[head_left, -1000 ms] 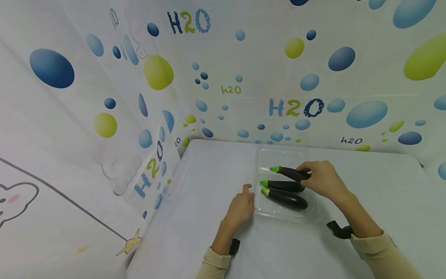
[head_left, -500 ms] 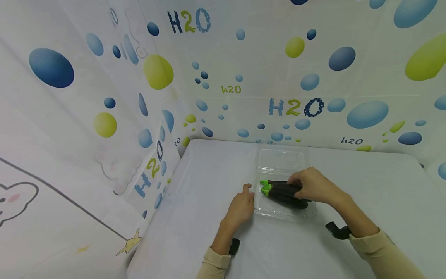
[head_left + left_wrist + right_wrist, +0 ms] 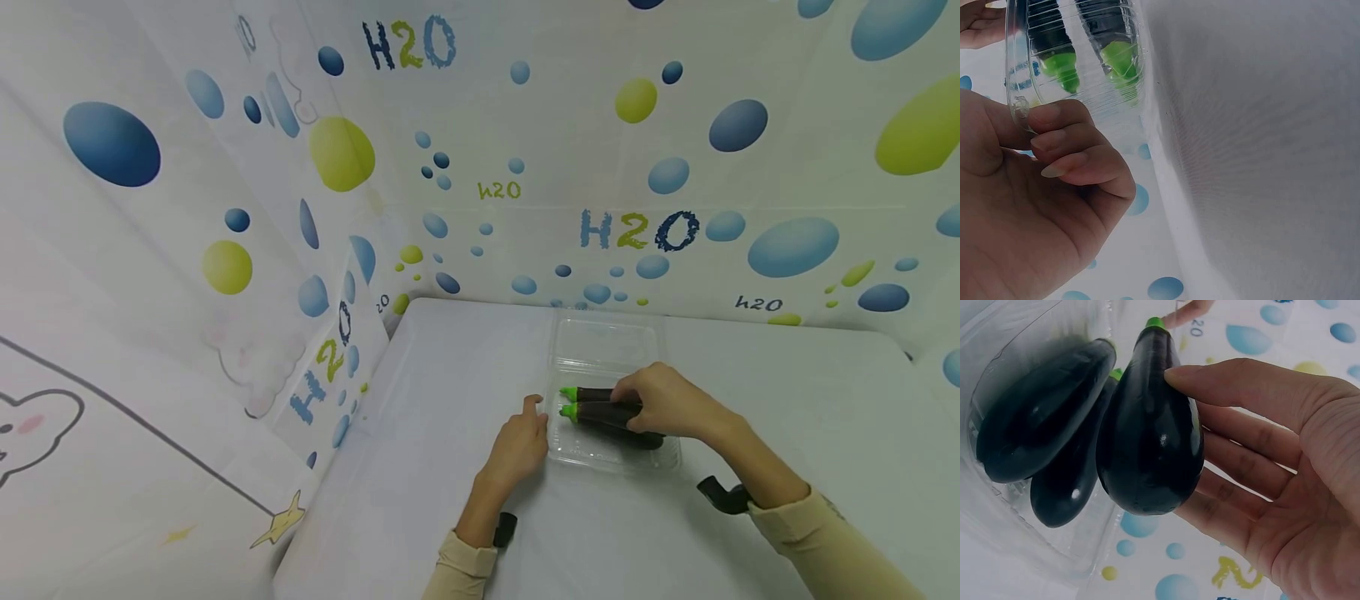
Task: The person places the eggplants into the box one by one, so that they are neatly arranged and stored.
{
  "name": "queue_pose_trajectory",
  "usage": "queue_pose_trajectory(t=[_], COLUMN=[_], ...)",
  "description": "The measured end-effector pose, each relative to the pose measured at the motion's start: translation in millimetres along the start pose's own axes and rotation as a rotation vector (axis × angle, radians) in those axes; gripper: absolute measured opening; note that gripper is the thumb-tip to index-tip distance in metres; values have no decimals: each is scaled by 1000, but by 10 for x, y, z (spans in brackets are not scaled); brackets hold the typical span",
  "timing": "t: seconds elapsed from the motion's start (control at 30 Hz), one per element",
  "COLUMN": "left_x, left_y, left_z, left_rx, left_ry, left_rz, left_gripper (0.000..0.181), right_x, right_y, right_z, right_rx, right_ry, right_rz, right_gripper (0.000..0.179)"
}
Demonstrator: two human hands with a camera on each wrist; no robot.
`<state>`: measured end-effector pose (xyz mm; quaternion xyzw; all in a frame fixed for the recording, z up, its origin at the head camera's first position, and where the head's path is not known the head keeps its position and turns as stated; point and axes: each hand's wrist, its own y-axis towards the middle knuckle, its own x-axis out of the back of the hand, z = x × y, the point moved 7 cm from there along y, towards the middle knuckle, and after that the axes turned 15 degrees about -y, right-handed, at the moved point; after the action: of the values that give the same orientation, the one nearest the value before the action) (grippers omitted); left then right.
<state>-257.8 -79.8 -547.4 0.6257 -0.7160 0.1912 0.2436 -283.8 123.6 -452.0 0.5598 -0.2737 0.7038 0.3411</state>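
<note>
My right hand (image 3: 667, 406) grips a dark purple eggplant (image 3: 1150, 437) between thumb and fingers, its green stem end toward the left. It is held over two similar eggplants in a clear plastic clamshell box: the far eggplant (image 3: 595, 394) and the near eggplant (image 3: 643, 440), both partly covered. In the right wrist view, the held one is apart from my palm. My left hand (image 3: 517, 446) is at the left side of the box (image 3: 581, 454). Seen from the left wrist, its thumb and forefinger pinch the rim (image 3: 1020, 103), with the other fingers curled.
The box's lid (image 3: 606, 340) lies folded back toward the rear wall. A white cloth covers the table (image 3: 450, 367). Walls with blue and green dots (image 3: 633, 100) enclose the left and the back.
My right hand has brought its eggplant from behind the other two toward me and slightly left, over them. It then shifted a little further left. My left hand has stayed at the rim.
</note>
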Motion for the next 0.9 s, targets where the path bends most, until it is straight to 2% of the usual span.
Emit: queue_pose_trajectory(t=[0.37,0.7,0.9], left_x=[-5,11,5], left_y=[-1,-20,-16], left_z=[-4,-26,-23], left_rx=[21,35,44], left_ry=[-14,-38,-34], left_rz=[19,23,25], left_gripper=[41,41,41], right_x=[-52,-105,-165], right_y=[39,92,123], right_z=[60,134,154], right_rx=[27,85,80], right_ry=[-2,-28,-35], right_rz=[14,12,34], right_gripper=[34,32,32])
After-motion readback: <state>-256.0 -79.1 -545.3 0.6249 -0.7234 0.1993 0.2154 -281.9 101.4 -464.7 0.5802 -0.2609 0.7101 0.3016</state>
